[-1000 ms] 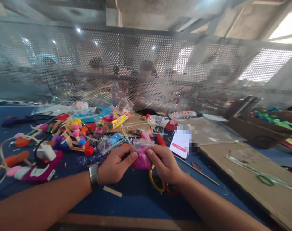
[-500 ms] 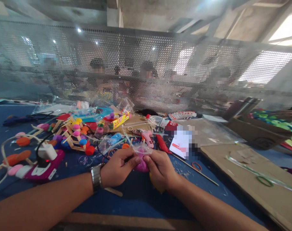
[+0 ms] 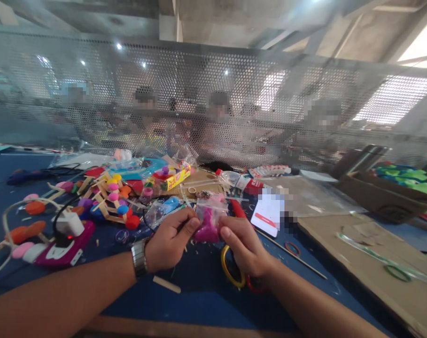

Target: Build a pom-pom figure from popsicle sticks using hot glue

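A small clear plastic bag with something bright pink inside is held up between both hands over the blue table. My left hand, a metal watch on its wrist, pinches the bag's left side. My right hand pinches the right side with thumb and fingers closed. Under my right hand lie scissors with yellow and red handles. A flat wooden stick lies just below my left wrist.
At the left stand a stick frame with coloured pom-poms and a purple power strip with a white plug. A phone, plastic bags, cardboard sheet and box lie right. A perforated screen with people behind closes the far side.
Both hands lowered the bag half a second ago, then raised it again; the pink content shows more fully now. The scissors under my right hand are visible again.
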The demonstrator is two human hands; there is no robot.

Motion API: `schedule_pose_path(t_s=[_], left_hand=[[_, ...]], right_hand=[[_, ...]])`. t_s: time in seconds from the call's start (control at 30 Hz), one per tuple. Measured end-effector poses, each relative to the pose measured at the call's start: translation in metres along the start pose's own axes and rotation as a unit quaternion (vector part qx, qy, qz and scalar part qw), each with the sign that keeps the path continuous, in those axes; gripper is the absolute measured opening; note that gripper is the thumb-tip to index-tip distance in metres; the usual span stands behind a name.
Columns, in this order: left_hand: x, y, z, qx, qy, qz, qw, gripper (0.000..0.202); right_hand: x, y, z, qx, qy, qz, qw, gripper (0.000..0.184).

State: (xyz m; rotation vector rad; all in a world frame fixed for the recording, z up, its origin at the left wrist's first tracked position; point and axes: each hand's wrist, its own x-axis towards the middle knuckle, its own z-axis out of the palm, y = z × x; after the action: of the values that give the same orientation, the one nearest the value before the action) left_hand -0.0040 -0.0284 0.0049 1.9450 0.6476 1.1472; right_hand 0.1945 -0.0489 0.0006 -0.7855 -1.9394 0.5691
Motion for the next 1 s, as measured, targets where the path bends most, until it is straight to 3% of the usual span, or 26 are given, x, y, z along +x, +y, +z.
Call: schedule_pose_path(t_s=[0.27,0.5,0.73,1.0], left_hand=[[-0.001,0.001,0.001,-0.028,-0.001,-0.019,0.999,0.044],[-0.003,-0.001,0.002,-0.045,-0.074,-0.079,0.993,0.052],[-0.006,0.003,0.002,0.013,-0.088,-0.001,0.996,0.051],[-0.004,0.004,0.002,0.011,-0.118,0.037,0.992,0.049]], right_hand=[[0.002,-0.004,0.002,-0.011,0.001,-0.015,1.0,0.048],[0.0,-0.009,0.0,-0.021,0.047,-0.051,0.997,0.048],[-0.003,-0.008,0.004,-0.044,0.031,-0.085,0.995,0.043],[-0.007,-0.007,0.011,-0.047,0.005,-0.102,0.994,0.042]])
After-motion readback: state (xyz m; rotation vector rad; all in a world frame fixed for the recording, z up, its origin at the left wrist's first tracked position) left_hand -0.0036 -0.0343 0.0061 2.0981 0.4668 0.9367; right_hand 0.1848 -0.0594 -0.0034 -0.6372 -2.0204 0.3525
